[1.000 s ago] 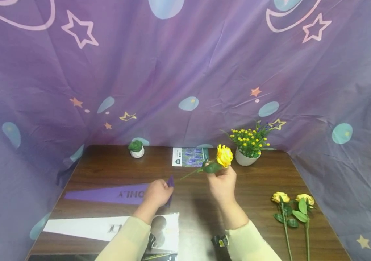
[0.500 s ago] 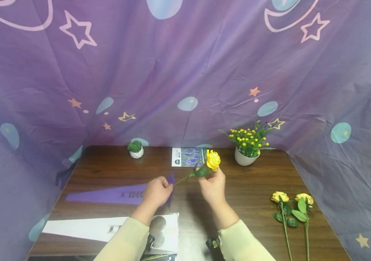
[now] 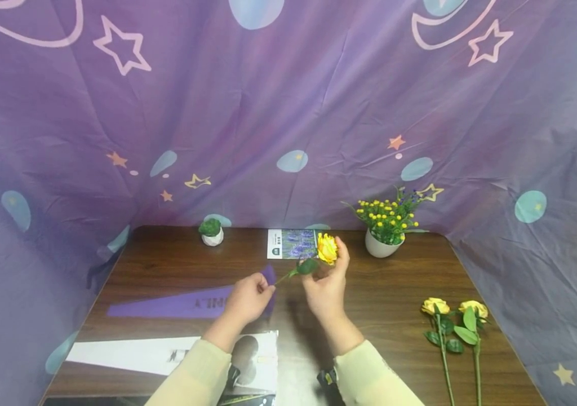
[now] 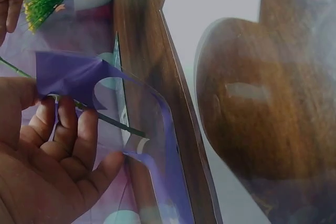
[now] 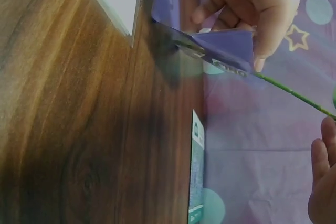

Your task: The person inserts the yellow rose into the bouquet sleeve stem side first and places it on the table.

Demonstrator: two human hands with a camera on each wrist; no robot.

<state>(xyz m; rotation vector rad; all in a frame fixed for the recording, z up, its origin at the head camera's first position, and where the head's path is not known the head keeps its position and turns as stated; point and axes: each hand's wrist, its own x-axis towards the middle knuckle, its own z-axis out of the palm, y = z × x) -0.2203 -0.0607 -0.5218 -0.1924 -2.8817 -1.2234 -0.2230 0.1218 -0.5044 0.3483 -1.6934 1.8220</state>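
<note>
A yellow rose with green leaves slants downward to the left. My right hand holds it near the bloom, a finger beside the petals and the thumb near the leaves. My left hand pinches the wide end of a purple, tapered flower sleeve, which lies toward the left of the table. In the left wrist view, the green stem passes through the sleeve's mouth, beside the folded purple flap. The right wrist view shows the stem running between both hands. The left fingers partly hide the sleeve's mouth.
A white sleeve lies nearer, above a dark one. Two more yellow roses lie at right. Along the back stand a small succulent, a flower-picture card and a potted yellow-flowered plant.
My right hand has moved left with the rose, bringing its stem to the sleeve, and its fingers have spread beside the bloom. The sleeve has shifted slightly right with my left hand.
</note>
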